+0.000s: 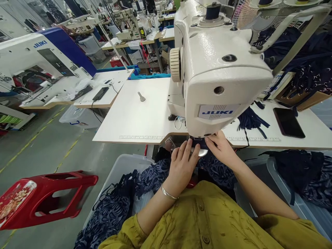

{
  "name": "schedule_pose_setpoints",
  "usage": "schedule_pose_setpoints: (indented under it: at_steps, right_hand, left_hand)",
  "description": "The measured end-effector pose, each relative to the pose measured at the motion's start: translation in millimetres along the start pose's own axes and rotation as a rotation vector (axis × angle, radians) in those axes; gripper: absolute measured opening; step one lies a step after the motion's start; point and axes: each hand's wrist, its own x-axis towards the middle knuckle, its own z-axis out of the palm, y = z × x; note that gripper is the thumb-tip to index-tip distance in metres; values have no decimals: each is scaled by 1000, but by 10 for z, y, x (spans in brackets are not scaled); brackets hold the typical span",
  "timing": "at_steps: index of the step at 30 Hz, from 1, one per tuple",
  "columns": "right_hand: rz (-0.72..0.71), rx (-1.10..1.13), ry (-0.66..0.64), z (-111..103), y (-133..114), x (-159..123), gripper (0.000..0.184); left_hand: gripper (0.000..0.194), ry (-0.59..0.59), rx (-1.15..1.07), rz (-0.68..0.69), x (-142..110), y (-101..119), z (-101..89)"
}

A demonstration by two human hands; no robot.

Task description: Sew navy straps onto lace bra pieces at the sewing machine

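Note:
Under the head of the white sewing machine (220, 79) lies a dark navy piece of fabric (198, 143), which joins patterned navy cloth (211, 166) hanging toward my lap. My left hand (183, 162), with a silver bangle at the wrist, holds the fabric's left side, fingers long and close to the presser area. On the right side, my right hand (220, 148) pinches the same fabric between thumb and fingers. The needle is hidden behind the machine head. A curved shiny metal edge (203, 153) shows between the hands.
A phone (289, 122) and navy straps (251, 121) lie on the right of the white table (140, 117). A small metal tool (141, 97) lies left. Bins of patterned garments (114, 200) flank my lap. A red stool (49, 197) stands on the floor.

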Motion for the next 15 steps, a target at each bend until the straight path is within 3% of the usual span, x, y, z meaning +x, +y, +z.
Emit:
schedule_pose_setpoints:
  at_steps: [7,13,15]
  right_hand:
    - [16,77,-2,30,-3,-46,28]
    - [112,157,101,78,102,-153,25]
    - [135,154,18,113,227,-217,22]
  left_hand:
    - [36,47,-67,-33,9,-29,-1]
    - [37,46,-84,-15,19,-25,20]
    - [38,39,-85,-7,25,-25,23]
